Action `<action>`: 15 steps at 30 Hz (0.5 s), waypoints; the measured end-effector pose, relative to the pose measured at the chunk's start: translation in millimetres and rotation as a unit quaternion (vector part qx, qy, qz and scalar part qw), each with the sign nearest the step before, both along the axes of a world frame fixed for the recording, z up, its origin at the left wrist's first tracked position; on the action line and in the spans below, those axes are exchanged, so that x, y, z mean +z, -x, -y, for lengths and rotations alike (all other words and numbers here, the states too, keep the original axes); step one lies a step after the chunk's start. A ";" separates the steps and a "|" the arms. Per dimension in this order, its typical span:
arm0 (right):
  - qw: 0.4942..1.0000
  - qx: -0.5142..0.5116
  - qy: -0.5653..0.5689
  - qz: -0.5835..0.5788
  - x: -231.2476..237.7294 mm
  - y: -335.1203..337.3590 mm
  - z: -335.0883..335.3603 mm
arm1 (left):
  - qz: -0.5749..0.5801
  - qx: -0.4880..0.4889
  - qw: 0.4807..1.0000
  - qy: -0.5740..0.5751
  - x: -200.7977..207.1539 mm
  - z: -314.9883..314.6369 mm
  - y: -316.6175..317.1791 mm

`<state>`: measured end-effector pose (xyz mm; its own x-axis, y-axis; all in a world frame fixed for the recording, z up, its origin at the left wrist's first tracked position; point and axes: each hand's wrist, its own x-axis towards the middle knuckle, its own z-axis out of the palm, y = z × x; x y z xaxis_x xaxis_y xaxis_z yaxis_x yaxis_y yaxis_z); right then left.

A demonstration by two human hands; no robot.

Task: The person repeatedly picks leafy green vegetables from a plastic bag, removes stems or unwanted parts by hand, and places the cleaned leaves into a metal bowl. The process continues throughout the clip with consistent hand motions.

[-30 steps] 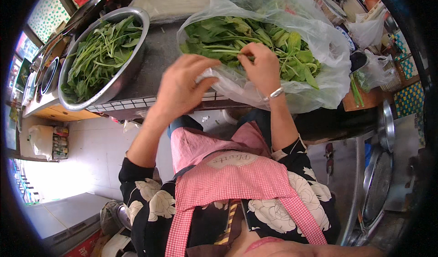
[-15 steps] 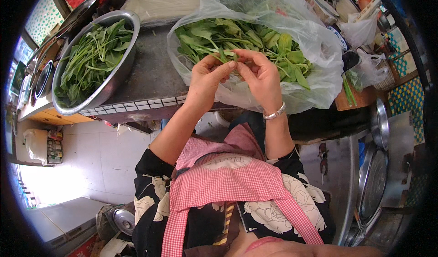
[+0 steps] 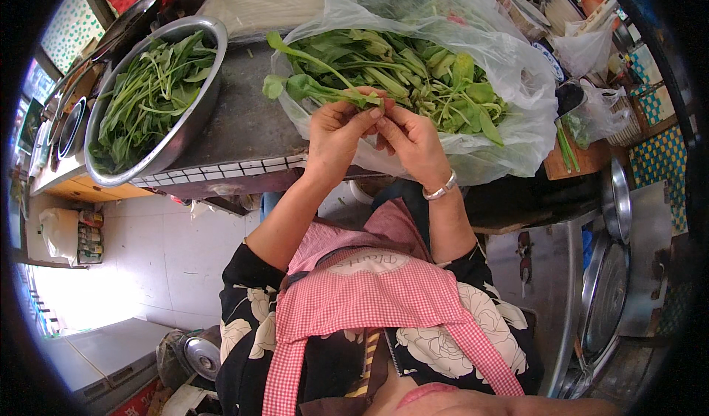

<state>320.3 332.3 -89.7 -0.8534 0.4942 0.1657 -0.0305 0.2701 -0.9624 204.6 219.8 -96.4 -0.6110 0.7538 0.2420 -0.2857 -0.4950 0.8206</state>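
Observation:
My left hand (image 3: 334, 137) is closed around a small bunch of leafy greens (image 3: 312, 87), whose leaves and a long stem stick out to the left. At the cut ends of the stems, my right hand (image 3: 417, 139) is pinched, its fingertips meeting the left thumb. Whether the right fingers grip the stem end itself is hidden. Both hands are over the near edge of an open clear plastic bag (image 3: 509, 154), which holds a heap of green leafy stalks (image 3: 413, 69). To the left, a metal basin (image 3: 220, 58) is filled with more greens (image 3: 159, 95).
The dark counter (image 3: 247, 98) has a tiled front edge (image 3: 221, 169). Behind lies a packet of pale, flat food (image 3: 258, 6). At right are a cutting board (image 3: 583, 157) with green stalks and a metal bowl (image 3: 617, 198). Pans (image 3: 133, 21) stand at far left.
The greens in my left hand have come up out of the heap and now extend left past the bag's edge. Both hands have shifted slightly down, toward me.

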 end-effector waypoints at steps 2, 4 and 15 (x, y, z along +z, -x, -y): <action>0.993 -0.032 -0.111 -0.021 -0.4 -0.2 1.5 | -0.015 0.003 1.000 0.020 0.2 0.6 1.2; 0.966 -0.062 -0.248 -0.047 -1.0 -0.2 2.8 | -0.029 -0.004 0.999 0.038 -0.1 2.5 4.3; 0.779 -0.131 -0.610 0.063 33.6 -26.4 -38.7 | -0.135 -0.096 0.965 0.205 14.1 25.1 29.8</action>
<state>346.7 371.0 -56.1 -0.7968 0.1946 0.5721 0.2531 0.9672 0.0235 174.8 194.7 -82.3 -0.4077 0.9126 0.0301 -0.0871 -0.0716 0.9936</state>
